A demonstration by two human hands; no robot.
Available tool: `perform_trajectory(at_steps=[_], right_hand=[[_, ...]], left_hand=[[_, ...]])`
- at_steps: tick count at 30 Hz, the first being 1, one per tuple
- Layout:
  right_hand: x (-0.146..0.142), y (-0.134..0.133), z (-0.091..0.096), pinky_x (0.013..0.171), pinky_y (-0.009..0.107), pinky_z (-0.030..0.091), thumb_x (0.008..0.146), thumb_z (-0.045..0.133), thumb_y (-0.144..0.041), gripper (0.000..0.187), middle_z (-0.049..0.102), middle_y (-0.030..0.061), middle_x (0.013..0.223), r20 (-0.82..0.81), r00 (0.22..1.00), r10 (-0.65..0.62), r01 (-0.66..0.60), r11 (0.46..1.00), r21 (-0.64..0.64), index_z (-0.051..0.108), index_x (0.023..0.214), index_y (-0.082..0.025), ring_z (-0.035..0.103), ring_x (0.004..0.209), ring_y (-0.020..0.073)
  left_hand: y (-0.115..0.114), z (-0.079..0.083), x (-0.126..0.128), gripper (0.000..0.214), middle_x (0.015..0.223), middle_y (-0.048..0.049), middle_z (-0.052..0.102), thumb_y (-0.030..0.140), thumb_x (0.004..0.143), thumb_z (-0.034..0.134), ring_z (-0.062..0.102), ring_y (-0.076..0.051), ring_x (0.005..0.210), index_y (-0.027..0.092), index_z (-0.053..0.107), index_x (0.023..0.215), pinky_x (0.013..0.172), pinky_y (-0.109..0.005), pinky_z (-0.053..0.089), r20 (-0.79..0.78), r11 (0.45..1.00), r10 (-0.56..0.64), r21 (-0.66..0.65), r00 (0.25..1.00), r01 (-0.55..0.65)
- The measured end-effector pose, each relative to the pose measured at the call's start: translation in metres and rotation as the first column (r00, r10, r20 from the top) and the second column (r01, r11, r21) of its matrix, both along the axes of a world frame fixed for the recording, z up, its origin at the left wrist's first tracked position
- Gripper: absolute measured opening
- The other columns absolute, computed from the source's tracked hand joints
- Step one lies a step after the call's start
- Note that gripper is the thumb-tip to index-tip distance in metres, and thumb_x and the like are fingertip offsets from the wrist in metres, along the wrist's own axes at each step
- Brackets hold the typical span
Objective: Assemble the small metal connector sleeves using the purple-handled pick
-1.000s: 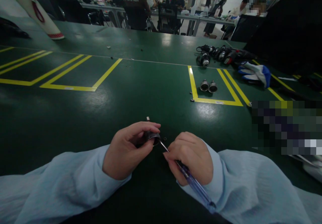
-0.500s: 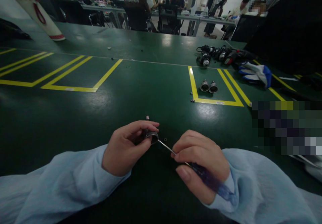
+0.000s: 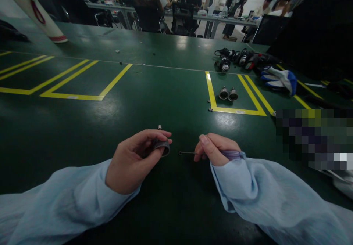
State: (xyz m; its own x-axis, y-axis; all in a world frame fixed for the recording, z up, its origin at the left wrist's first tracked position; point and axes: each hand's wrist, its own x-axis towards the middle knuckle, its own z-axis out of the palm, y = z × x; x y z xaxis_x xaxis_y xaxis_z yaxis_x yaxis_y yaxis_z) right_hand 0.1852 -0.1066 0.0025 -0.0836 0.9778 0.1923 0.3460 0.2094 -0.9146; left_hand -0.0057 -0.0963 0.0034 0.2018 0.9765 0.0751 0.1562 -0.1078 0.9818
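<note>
My left hand (image 3: 131, 160) is closed around a dark metal cup-shaped part (image 3: 166, 150), its round open rim facing right. A small shiny metal stud (image 3: 159, 127) shows just beyond the fingers; whether it belongs to the cup is hidden. In my right hand (image 3: 216, 150) is a screwdriver (image 3: 231, 155) with a purplish see-through handle, its thin shaft lying nearly level and pointing left. At the shaft's tip is a small dark ring, like a nut (image 3: 180, 153); I cannot tell whether it is on the tip or only touching it.
Two similar metal cups (image 3: 228, 94) stand inside a yellow tape outline (image 3: 239, 111) on the green table, with small dark pieces (image 3: 210, 109) by its corner. Black tools (image 3: 224, 65) and a blue-and-white glove (image 3: 280, 80) lie farther right. A pale cylinder (image 3: 41, 17) leans in from the left.
The screwdriver tip has left the cup's rim and now lies at the small ring on the table. My right hand has turned over, levelling the shaft. The left hand still grips the cup.
</note>
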Motion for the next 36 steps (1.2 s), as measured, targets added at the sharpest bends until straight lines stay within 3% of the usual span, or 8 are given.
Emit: perform_trajectory(at_steps=[8, 12, 15, 20, 23, 26, 30, 36], right_hand=[[0.002, 0.002, 0.010, 0.044, 0.021, 0.034, 0.084, 0.044, -0.032, 0.042, 0.050, -0.0023, 0.043, 0.159, 0.987, 0.027, -0.019, 0.998, -0.054, 0.051, 0.046, -0.016, 0.046, 0.042, 0.0075], [0.001, 0.006, 0.009, 0.042, 0.021, 0.035, 0.084, 0.045, -0.035, 0.041, 0.052, -0.0020, 0.041, -0.040, 0.997, 0.065, -0.073, 0.966, -0.247, 0.051, 0.048, -0.017, 0.046, 0.039, 0.0083], [0.002, 0.006, 0.004, 0.047, 0.022, 0.040, 0.086, 0.044, -0.035, 0.040, 0.056, 0.0001, 0.047, -0.241, 0.964, 0.109, -0.173, 0.949, -0.263, 0.054, 0.052, -0.016, 0.050, 0.046, 0.0094], [0.002, 0.000, 0.002, 0.051, 0.027, 0.043, 0.087, 0.042, -0.033, 0.035, 0.061, 0.0030, 0.058, -0.361, 0.922, 0.136, -0.149, 0.989, -0.009, 0.057, 0.060, -0.017, 0.055, 0.054, 0.0129], [0.000, -0.004, 0.002, 0.057, 0.029, 0.045, 0.085, 0.044, -0.025, 0.025, 0.062, 0.0044, 0.064, -0.217, 0.958, 0.187, -0.142, 0.968, 0.207, 0.059, 0.068, -0.016, 0.057, 0.061, 0.0137], [-0.004, -0.006, 0.003, 0.063, 0.029, 0.046, 0.083, 0.045, -0.017, 0.017, 0.062, 0.0049, 0.068, -0.056, 0.966, 0.253, -0.217, 0.908, 0.357, 0.059, 0.073, -0.014, 0.057, 0.065, 0.0132], [-0.005, -0.005, 0.001, 0.067, 0.027, 0.046, 0.084, 0.046, -0.016, 0.013, 0.061, 0.0040, 0.069, 0.097, 0.947, 0.307, -0.317, 0.833, 0.454, 0.056, 0.076, -0.014, 0.057, 0.067, 0.0122], [-0.006, -0.005, 0.002, 0.068, 0.026, 0.045, 0.084, 0.044, -0.017, 0.015, 0.060, 0.0051, 0.068, 0.248, 0.910, 0.332, -0.412, 0.783, 0.466, 0.053, 0.074, -0.014, 0.056, 0.068, 0.0122]], left_hand=[[0.000, 0.009, -0.001, 0.024, 0.110, -0.0078, 0.058, 0.009, 0.070, 0.058, 0.062, -0.022, 0.094, 0.017, 0.061, 0.093, 0.087, -0.033, 0.050, 0.060, 0.999, -0.035, 0.008, 0.998, 0.035], [0.001, 0.007, -0.001, 0.025, 0.106, -0.0062, 0.056, 0.010, 0.069, 0.061, 0.063, -0.020, 0.092, 0.016, 0.062, 0.093, 0.085, -0.028, 0.050, 0.076, 0.999, -0.037, 0.015, 0.996, 0.036], [0.001, 0.003, -0.001, 0.033, 0.107, -0.0076, 0.059, 0.010, 0.070, 0.062, 0.062, -0.019, 0.095, 0.016, 0.057, 0.102, 0.086, -0.028, 0.050, 0.112, 0.998, -0.026, -0.052, 0.993, 0.032], [0.003, 0.002, -0.001, 0.029, 0.109, -0.0081, 0.059, 0.010, 0.068, 0.065, 0.063, -0.018, 0.093, 0.015, 0.055, 0.095, 0.082, -0.026, 0.052, 0.134, 0.996, -0.024, -0.087, 0.991, 0.036], [0.003, 0.004, 0.000, 0.028, 0.105, -0.0076, 0.058, 0.011, 0.067, 0.065, 0.064, -0.018, 0.087, 0.015, 0.057, 0.093, 0.078, -0.027, 0.053, 0.108, 0.998, -0.035, -0.055, 0.994, 0.041], [0.002, 0.004, 0.001, 0.027, 0.100, -0.0079, 0.059, 0.011, 0.066, 0.065, 0.064, -0.019, 0.085, 0.014, 0.058, 0.092, 0.077, -0.028, 0.053, 0.065, 0.999, -0.032, -0.037, 0.997, 0.035], [0.000, 0.004, 0.003, 0.030, 0.093, -0.0080, 0.064, 0.011, 0.065, 0.064, 0.065, -0.020, 0.083, 0.015, 0.057, 0.094, 0.076, -0.030, 0.053, 0.066, 0.997, -0.027, -0.071, 0.997, 0.032], [-0.002, 0.005, 0.006, 0.022, 0.094, -0.0062, 0.064, 0.009, 0.065, 0.062, 0.064, -0.017, 0.082, 0.015, 0.058, 0.086, 0.074, -0.026, 0.054, 0.047, 1.000, -0.006, -0.030, 0.999, 0.008]])
